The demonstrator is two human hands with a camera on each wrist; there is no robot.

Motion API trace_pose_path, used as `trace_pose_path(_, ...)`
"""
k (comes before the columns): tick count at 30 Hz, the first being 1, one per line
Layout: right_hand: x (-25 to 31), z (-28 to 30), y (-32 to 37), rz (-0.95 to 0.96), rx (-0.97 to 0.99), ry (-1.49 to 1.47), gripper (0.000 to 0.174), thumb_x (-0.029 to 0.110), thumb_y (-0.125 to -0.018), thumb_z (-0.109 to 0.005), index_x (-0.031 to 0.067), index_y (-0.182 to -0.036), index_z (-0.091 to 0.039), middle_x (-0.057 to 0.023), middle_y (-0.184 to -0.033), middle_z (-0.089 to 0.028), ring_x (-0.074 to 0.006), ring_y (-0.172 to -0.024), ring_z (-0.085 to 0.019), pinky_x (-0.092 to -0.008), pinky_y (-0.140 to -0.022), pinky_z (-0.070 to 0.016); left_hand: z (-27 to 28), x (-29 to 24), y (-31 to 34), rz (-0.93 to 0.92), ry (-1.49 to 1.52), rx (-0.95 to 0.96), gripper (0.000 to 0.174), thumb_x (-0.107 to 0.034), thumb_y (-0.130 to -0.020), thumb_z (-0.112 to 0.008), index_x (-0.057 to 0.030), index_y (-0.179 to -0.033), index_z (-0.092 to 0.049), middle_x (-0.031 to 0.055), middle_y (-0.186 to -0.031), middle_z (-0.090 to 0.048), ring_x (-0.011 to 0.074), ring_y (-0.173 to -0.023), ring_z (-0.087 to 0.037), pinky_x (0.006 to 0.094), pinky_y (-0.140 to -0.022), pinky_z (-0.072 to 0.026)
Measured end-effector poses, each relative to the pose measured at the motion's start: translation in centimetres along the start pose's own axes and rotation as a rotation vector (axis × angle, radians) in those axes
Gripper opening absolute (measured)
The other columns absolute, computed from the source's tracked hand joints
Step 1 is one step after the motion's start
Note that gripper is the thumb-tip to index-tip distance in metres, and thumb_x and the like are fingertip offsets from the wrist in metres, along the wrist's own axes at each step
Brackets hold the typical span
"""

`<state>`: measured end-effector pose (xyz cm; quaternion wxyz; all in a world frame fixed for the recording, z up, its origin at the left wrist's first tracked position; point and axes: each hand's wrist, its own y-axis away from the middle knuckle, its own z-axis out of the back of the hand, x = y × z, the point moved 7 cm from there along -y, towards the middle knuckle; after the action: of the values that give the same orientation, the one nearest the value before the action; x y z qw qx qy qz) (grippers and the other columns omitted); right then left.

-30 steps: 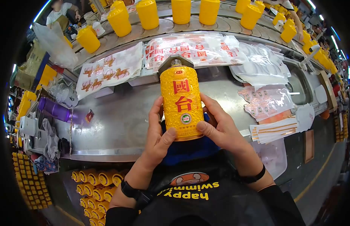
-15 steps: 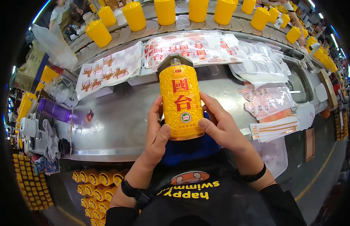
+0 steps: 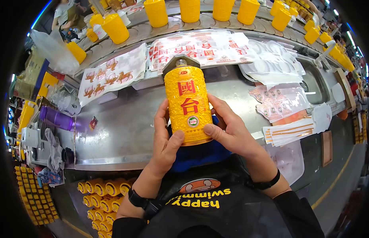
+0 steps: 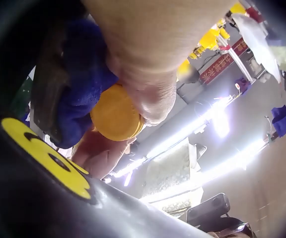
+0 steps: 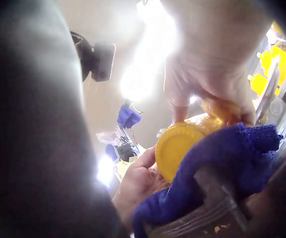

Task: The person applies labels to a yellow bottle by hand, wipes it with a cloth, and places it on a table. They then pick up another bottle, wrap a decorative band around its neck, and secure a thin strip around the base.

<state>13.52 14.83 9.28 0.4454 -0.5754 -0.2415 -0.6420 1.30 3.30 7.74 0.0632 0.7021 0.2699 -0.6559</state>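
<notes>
A yellow embossed bottle (image 3: 188, 115) with red characters and a small round green-and-white emblem lies tilted in front of me, label up and neck away. My left hand (image 3: 163, 137) holds its left side, thumb by the lower front edge and fingers along the flank. On the opposite side my right hand (image 3: 234, 133) grips it, thumb on the lower right of its face. A dark many-sided plate (image 3: 170, 65) shows behind the neck. Blue cloth (image 3: 198, 152) lies under the bottle. Both wrist views show the bottle's round yellow base (image 4: 115, 114) between the hands; the fingers' undersides are partly hidden.
Sheets of red-character decals (image 3: 200, 49) and horse decals (image 3: 111, 75) lie along the steel table's (image 3: 113, 135) back edge. More transparent sheets (image 3: 277, 103) and strips are on the right. Yellow bottles ride a conveyor (image 3: 216, 25) beyond. A purple bottle (image 3: 57, 118) lies left.
The yellow bottles on the conveyor have travelled rightward. The held bottle and both hands sit slightly further up and left in the head view, in nearly the same grip.
</notes>
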Motion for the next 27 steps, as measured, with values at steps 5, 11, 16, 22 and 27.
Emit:
trace_pose_path(5,-0.5,0.0,0.0,-0.009,-0.011,0.014,0.073,0.034,-0.093,-0.063,-0.0078,-0.143,-0.031,-0.0267,-0.145,-0.035,-0.0357,-0.134,-0.038,-0.0398,-0.11,-0.0339,-0.1,-0.1,0.0,-0.02,-0.089,-0.019,0.083,-0.041,-0.092,-0.058,0.0012,-0.149,-0.016,0.0184,-0.145,-0.03,0.0278,-0.138,-0.028,0.0386,-0.115,-0.0203)
trace_pose_path(11,-0.3,0.1,0.1,0.003,-0.018,0.076,0.074,0.036,-0.092,-0.063,-0.0077,-0.143,-0.032,-0.0282,-0.144,-0.036,-0.0372,-0.134,-0.038,-0.0407,-0.11,-0.0335,-0.2,-0.3,-0.1,-0.035,-0.101,-0.03,0.082,-0.038,-0.091,-0.059,0.0023,-0.148,-0.016,0.0186,-0.145,-0.031,0.0283,-0.137,-0.029,0.0382,-0.114,-0.0215)
trace_pose_path(16,0.0,0.2,0.0,0.022,-0.03,0.112,0.073,0.033,-0.091,-0.065,-0.007,-0.143,-0.033,-0.0273,-0.142,-0.04,-0.0352,-0.131,-0.042,-0.0391,-0.106,-0.0373,-0.2,-0.2,-0.1,-0.036,-0.102,-0.034,0.081,-0.036,-0.091,-0.059,0.0026,-0.148,-0.016,0.0187,-0.145,-0.031,0.028,-0.137,-0.029,0.038,-0.114,-0.0222)
trace_pose_path(22,0.5,3.5,1.5,-0.017,-0.37,-0.033,0.049,0.008,-0.09,-0.062,-0.0033,-0.135,-0.045,-0.0157,-0.111,-0.064,-0.0108,-0.091,-0.063,-0.0234,-0.076,-0.0506,-0.4,-0.4,-0.1,-0.03,-0.102,-0.044,0.081,-0.035,-0.09,-0.06,0.0027,-0.148,-0.017,0.0187,-0.142,-0.033,0.0265,-0.135,-0.031,0.0375,-0.113,-0.0233)
trace_pose_path(27,4.6,0.6,0.9,0.024,-0.271,-0.059,0.021,0.009,-0.093,-0.059,-0.0014,-0.11,-0.055,-0.0107,-0.083,-0.067,-0.0132,-0.074,-0.064,-0.0266,-0.067,-0.0513,-0.5,-0.5,-0.1,-0.029,-0.122,-0.07,0.081,-0.033,-0.089,-0.059,0.0024,-0.148,-0.017,0.0184,-0.141,-0.034,0.026,-0.133,-0.033,0.0376,-0.112,-0.0243)
